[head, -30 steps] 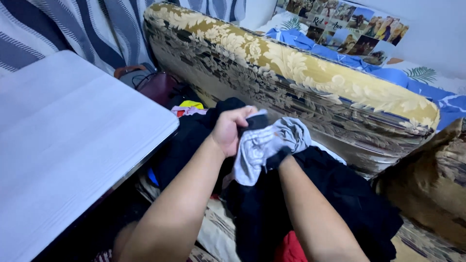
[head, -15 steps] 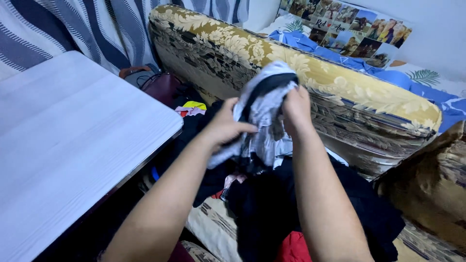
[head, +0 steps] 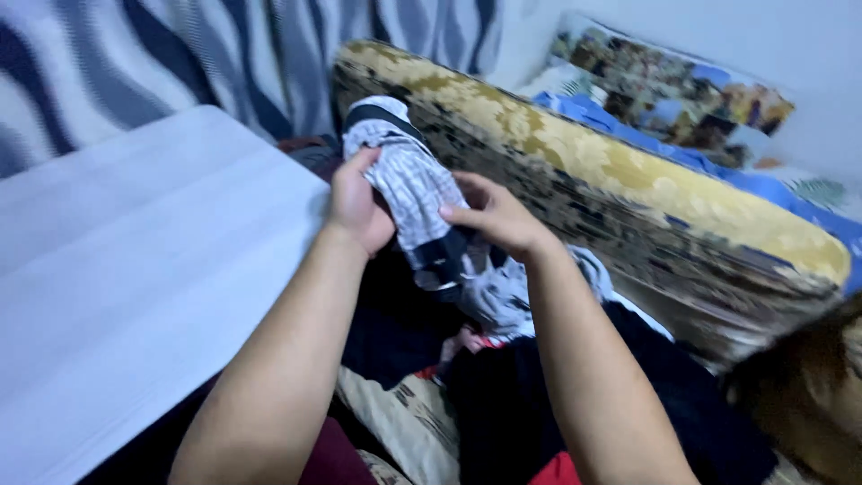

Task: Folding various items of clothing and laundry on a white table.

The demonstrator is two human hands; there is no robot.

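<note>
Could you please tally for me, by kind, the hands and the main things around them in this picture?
Hands: 2, left hand and right hand, both gripping the grey garment
Grey garment with black band: 1
Dark garments piled below: number unclear, counted as 1 heap
White table: 1
Gold floral mattress: 1
Total: 6

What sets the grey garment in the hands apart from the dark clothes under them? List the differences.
The grey garment is pale with a fine pattern and black bands; the dark clothes look plain black or navy. The grey garment is lifted, gripped by the left hand and right hand; the dark clothes lie untouched in a heap. The grey garment is stretched long; the dark clothes are crumpled. Both are soft fabric.
</note>
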